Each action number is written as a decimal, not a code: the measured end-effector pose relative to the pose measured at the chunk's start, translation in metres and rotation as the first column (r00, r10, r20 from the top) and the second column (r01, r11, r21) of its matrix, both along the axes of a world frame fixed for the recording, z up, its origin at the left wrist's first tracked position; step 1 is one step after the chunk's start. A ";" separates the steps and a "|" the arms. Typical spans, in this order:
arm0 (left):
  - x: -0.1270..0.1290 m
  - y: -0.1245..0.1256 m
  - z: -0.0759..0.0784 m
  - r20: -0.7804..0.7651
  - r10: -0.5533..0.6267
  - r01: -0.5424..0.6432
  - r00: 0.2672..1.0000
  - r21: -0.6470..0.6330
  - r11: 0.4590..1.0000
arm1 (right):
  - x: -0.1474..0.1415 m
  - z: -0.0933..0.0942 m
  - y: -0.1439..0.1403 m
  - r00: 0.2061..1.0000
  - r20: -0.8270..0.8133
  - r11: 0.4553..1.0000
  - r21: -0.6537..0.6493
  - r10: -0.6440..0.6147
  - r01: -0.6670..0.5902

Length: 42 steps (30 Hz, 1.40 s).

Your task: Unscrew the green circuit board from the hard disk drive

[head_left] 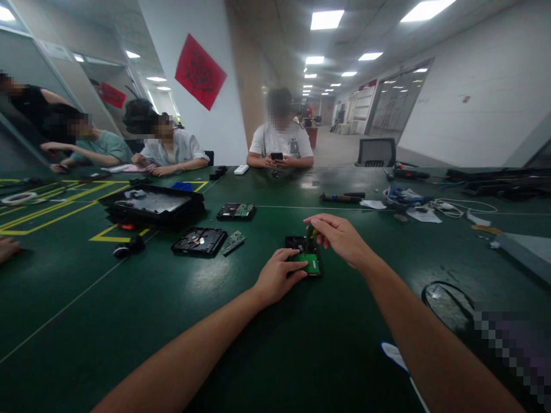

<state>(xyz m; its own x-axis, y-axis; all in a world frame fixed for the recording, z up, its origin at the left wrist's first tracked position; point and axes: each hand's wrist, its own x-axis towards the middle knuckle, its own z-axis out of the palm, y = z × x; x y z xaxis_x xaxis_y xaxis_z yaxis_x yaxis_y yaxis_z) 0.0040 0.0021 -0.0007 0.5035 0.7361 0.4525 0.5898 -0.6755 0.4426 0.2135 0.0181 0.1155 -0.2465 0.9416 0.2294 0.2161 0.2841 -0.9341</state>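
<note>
A hard drive (315,273) with a green circuit board (310,261) facing up lies flat on the dark green table. My left hand (278,275) steadies it from the left, fingertips over the board and thumb at the near edge. Closed around a screwdriver (310,231) with a dark and yellow handle is my right hand (342,238). The screwdriver stands nearly upright over the drive; its tip touches or nearly touches the board, but I cannot tell which. Left of my hands sit an opened hard drive (198,241), a loose circuit board (234,242) and another hard drive (236,211).
A black tray (155,206) stands at the left. Along the right are tangled cables (407,198), a dark tool (342,197), a power tool (408,172) and a grey box (525,252). Across the table a person (282,140) holds a phone; other people sit at the left.
</note>
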 end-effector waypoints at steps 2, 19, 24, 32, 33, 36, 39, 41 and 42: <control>0.000 0.000 0.000 0.001 0.002 -0.002 1.000 0.005 1.000 | 0.001 -0.001 0.000 0.999 0.032 0.999 0.028 -0.023 0.022; -0.002 0.000 0.000 0.013 -0.002 0.002 1.000 0.000 1.000 | 0.001 -0.001 0.003 0.999 0.027 0.998 0.033 -0.046 0.045; -0.002 0.000 -0.001 -0.001 -0.001 0.001 1.000 0.002 1.000 | 0.002 -0.004 0.004 0.995 0.022 0.995 0.033 -0.100 0.099; -0.001 0.001 -0.001 -0.002 -0.005 0.005 1.000 0.014 1.000 | 0.000 -0.003 0.003 0.999 -0.052 0.998 -0.054 0.007 -0.010; -0.001 0.000 -0.001 -0.002 -0.004 0.004 1.000 0.013 1.000 | 0.000 -0.003 0.002 0.999 -0.041 0.999 -0.042 0.007 -0.009; -0.001 0.000 0.000 0.002 0.005 -0.005 1.000 0.008 1.000 | 0.001 -0.003 0.002 0.999 0.025 0.998 0.044 -0.040 0.038; 0.000 -0.001 0.001 0.001 0.004 -0.004 1.000 0.007 1.000 | 0.002 -0.004 0.003 0.995 0.020 0.994 0.046 -0.100 0.099; -0.001 -0.002 0.001 -0.002 0.004 -0.004 1.000 0.008 1.000 | 0.002 -0.005 0.003 0.994 0.001 0.994 0.024 -0.105 0.105; -0.001 -0.002 0.001 -0.005 0.004 -0.004 1.000 0.008 1.000 | 0.001 -0.005 0.003 0.995 -0.005 0.995 0.021 -0.097 0.097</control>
